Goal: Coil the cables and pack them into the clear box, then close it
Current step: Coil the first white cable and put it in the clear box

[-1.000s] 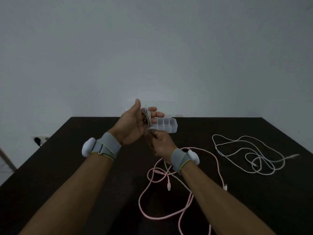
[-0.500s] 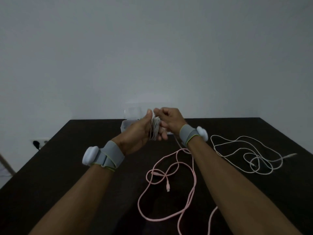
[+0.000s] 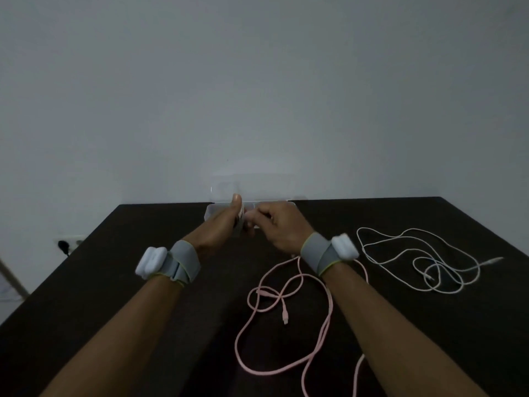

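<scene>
Both hands meet over the box (image 3: pixel 213 214) at the table's (image 3: pixel 114 282) far edge — left hand (image 3: pixel 221 227) clamps a coil (image 3: pixel 240 220), right hand (image 3: pixel 279 224) pinches it. Pink cable (image 3: pixel 326 325) at 6 o'clock, white cable (image 3: pixel 415 259) at 3 — no readable writing.

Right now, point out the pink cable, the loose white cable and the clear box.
pink cable (image 3: pixel 329 319), head view, on the long strand beside the right forearm.
white cable (image 3: pixel 446 290), head view, on the near loop of the tangle.
clear box (image 3: pixel 213 213), head view, on its left end wall.
</scene>
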A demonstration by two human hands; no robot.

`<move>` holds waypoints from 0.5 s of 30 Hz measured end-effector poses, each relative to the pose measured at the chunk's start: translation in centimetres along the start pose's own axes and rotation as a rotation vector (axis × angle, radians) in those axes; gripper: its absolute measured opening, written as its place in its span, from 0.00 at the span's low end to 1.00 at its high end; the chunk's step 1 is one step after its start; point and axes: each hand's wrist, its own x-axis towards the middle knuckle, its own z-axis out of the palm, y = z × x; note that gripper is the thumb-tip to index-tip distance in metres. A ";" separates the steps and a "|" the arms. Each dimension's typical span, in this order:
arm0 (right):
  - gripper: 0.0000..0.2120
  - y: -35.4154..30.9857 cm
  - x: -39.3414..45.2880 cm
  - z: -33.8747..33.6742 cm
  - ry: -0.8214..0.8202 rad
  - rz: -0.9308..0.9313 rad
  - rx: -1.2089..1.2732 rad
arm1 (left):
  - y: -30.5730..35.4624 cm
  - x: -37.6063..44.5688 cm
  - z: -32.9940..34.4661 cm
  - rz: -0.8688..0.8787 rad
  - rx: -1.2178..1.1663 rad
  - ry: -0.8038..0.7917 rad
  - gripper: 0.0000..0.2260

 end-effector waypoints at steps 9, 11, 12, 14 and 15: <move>0.14 2.0 3.6 -3.1 0.061 0.149 0.357 | 2.9 -1.2 2.2 0.042 -0.339 -0.204 0.32; 0.15 2.4 2.9 -1.6 0.090 0.240 0.541 | 3.1 -1.0 2.2 0.061 -0.467 -0.235 0.32; 0.13 2.6 2.3 -0.7 0.098 0.268 0.653 | 3.1 -0.9 2.1 0.066 -0.518 -0.230 0.33; 0.11 2.6 0.9 1.0 0.113 0.337 0.754 | 2.8 -0.6 1.8 0.065 -0.627 -0.193 0.33; 0.12 2.6 0.0 1.7 0.098 0.372 0.730 | 2.5 -0.4 1.8 0.057 -0.702 -0.163 0.32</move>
